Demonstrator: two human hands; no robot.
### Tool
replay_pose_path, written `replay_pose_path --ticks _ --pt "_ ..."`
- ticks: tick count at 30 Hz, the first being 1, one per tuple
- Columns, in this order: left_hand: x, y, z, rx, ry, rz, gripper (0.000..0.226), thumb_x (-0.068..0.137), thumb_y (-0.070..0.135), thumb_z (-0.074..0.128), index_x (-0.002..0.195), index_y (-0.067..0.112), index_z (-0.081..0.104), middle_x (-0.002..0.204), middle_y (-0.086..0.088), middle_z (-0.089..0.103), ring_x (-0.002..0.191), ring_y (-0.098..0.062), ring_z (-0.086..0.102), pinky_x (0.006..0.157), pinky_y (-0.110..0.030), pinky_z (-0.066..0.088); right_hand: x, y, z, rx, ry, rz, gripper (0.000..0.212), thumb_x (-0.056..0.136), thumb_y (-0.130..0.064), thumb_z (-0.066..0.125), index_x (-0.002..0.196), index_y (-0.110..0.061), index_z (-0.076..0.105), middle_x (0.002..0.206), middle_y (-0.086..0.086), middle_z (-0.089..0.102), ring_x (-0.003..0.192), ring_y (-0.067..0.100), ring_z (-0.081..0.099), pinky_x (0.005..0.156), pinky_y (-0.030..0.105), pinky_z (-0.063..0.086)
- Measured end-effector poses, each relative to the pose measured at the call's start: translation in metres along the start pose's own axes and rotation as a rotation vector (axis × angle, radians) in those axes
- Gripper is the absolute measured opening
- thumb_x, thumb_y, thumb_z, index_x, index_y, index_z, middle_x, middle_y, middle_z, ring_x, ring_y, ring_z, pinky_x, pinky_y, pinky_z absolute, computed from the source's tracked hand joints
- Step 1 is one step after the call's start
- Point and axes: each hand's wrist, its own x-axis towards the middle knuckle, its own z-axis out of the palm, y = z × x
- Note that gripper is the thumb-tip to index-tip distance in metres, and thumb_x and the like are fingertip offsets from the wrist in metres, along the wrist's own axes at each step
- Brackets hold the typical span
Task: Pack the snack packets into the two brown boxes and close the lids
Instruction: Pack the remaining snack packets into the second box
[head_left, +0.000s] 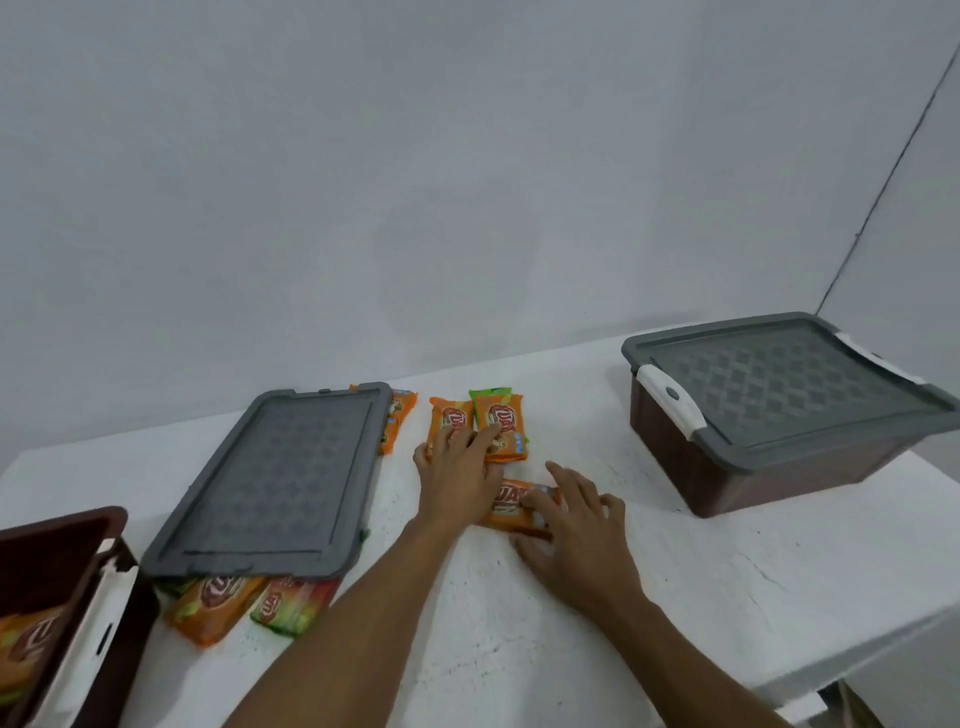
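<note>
Left grip (457, 467): released, fingers laid fairly flat across two orange packets (506, 415) lying side by side mid-desk (675, 597).
Right grip (571, 530): grasping a third orange packet (506, 512) just nearer than that pair, fingers on top.
Open brown box (57, 525): near-left corner, packets inside.
Loose grey lid (275, 478): lying flat over more packets (218, 605).
Closed brown box (779, 478): far right, lid on, well apart from both hands.
</note>
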Motion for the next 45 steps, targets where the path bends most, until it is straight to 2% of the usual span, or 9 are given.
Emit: replay_pose_path --ticks 3,7,13,19,24,30,35,39,45 --pt "-0.013 0.005 -0.007 0.088 0.031 0.025 0.044 0.088 0.045 0.041 0.131 0.036 0.049 0.133 0.01 0.051 0.131 -0.021 0.032 0.102 -0.05 0.02 -0.003 0.001 0.0 0.014 0.094 0.03 0.048 0.076 -0.066 0.048 0.109 -0.032 0.055 0.133 -0.005 0.055 0.126 0.017 0.045 0.1 0.046 0.033" --pt "0.002 0.006 -0.032 0.122 0.033 0.08 0.029 0.091 0.034 0.042 0.109 0.028 0.063 0.119 0.002 0.048 0.121 -0.023 0.04 0.099 -0.049 0.023 -0.001 0.001 -0.007 0.141 0.023 0.102 0.056 0.07 -0.067 0.048 0.113 -0.032 0.041 0.113 -0.012 0.05 0.106 0.01 0.043 0.099 0.036 0.032" --pt "0.04 0.003 -0.049 0.39 -0.37 0.437 0.076 0.089 0.015 0.061 0.151 0.037 0.023 0.163 0.005 0.007 0.149 -0.031 -0.001 0.114 -0.06 0.011 0.002 0.007 -0.004 0.166 -0.031 0.136 0.083 0.064 -0.073 0.045 0.133 -0.029 0.039 0.125 -0.01 0.045 0.115 0.01 0.041 0.104 0.033 0.031" --pt "0.053 0.008 -0.051 0.395 -0.265 0.606 0.07 0.078 0.036 0.072 0.138 0.022 0.038 0.138 -0.002 0.046 0.13 -0.024 0.041 0.112 -0.048 0.025 0.003 0.008 -0.003 0.18 0.006 0.113 0.073 0.068 -0.071 0.049 0.127 -0.028 0.044 0.121 -0.009 0.051 0.107 0.008 0.046 0.099 0.031 0.035" --pt "0.045 0.003 -0.057 0.348 -0.223 0.463 0.084 0.073 0.055 0.07 0.14 0.018 0.035 0.134 -0.005 0.051 0.11 -0.028 0.056 0.092 -0.042 0.047 0.003 0.004 -0.007 0.262 -0.05 0.165 0.076 0.074 -0.067 0.061 0.135 -0.027 0.037 0.13 -0.009 0.053 0.111 0.009 0.053 0.103 0.029 0.04" --pt "0.024 -0.02 -0.094 0.296 -0.243 0.364 0.075 0.078 0.066 0.061 0.134 0.02 0.042 0.122 -0.003 0.061 0.098 -0.019 0.057 0.081 -0.034 0.047 -0.003 -0.003 -0.017 0.207 -0.027 0.14 0.077 0.074 -0.064 0.062 0.137 -0.025 0.038 0.129 -0.007 0.056 0.109 0.011 0.057 0.099 0.033 0.042" --pt "-0.01 -0.049 -0.147 0.173 -0.234 0.347 0.074 0.076 0.072 0.06 0.131 0.026 0.042 0.11 0.003 0.058 0.096 -0.018 0.054 0.083 -0.036 0.047 0.0 -0.024 -0.038 0.214 -0.065 0.186 0.07 0.067 -0.055 0.075 0.126 -0.034 0.043 0.114 -0.005 0.067 0.1 0.017 0.065 0.08 0.03 0.048" --pt "-0.046 -0.103 -0.191 0.183 -0.204 0.349 0.089 0.073 0.076 0.059 0.144 0.028 0.035 0.138 0.004 0.051 0.12 -0.02 0.052 0.097 -0.039 0.045 0.004 -0.085 -0.044 0.236 -0.056 0.056 0.075 0.063 -0.057 0.078 0.127 -0.032 0.049 0.113 -0.007 0.068 0.095 0.016 0.066 0.076 0.028 0.053" --pt "-0.111 -0.194 -0.265 0.157 -0.119 0.339 0.076 0.067 0.074 0.065 0.122 0.023 0.055 0.104 0.009 0.05 0.093 -0.011 0.052 0.079 -0.038 0.049 0.015 -0.193 -0.06 0.319 0.001 -0.203 0.065 0.06 -0.056 0.07 0.115 -0.025 0.057 0.1 -0.007 0.063 0.085 0.011 0.06 0.069 0.031 0.053"
